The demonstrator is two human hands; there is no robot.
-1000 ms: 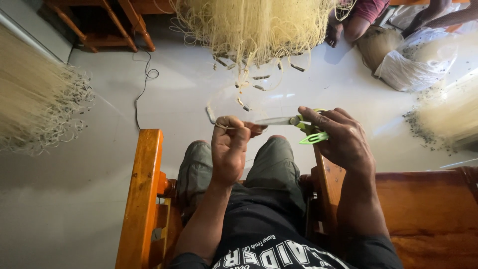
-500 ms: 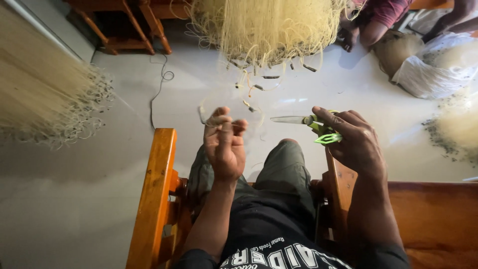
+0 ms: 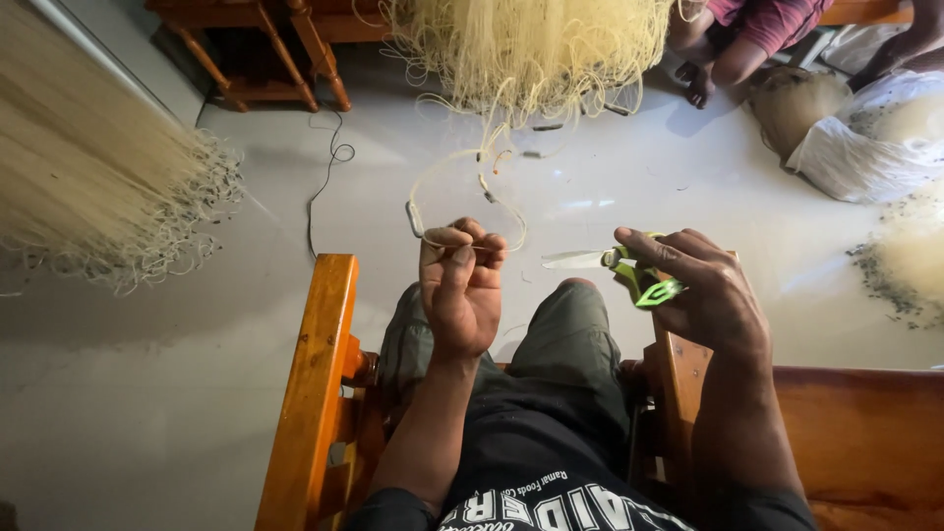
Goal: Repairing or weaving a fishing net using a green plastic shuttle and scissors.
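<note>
My left hand (image 3: 460, 285) is raised over my knees with its fingertips pinched on a thin pale cord (image 3: 462, 162) that loops up to a heap of cream fishing net (image 3: 536, 44) ahead. Small grey weights hang along that cord. My right hand (image 3: 703, 290) grips green-handled scissors (image 3: 615, 264), their blades pointing left toward the left hand, a short gap between them. I sit in a wooden chair, its left armrest (image 3: 313, 374) beside my leg.
Another mass of pale net (image 3: 84, 177) hangs at the left. A wooden stool (image 3: 270, 44) stands at the back left. A seated person's legs (image 3: 737, 44) show at the top right, with a white sack (image 3: 865, 147) and more netting on the floor nearby.
My hands have parted: the left pulled the cord up and to the left, the right drew the scissors away to the right. The view shifted slightly.
</note>
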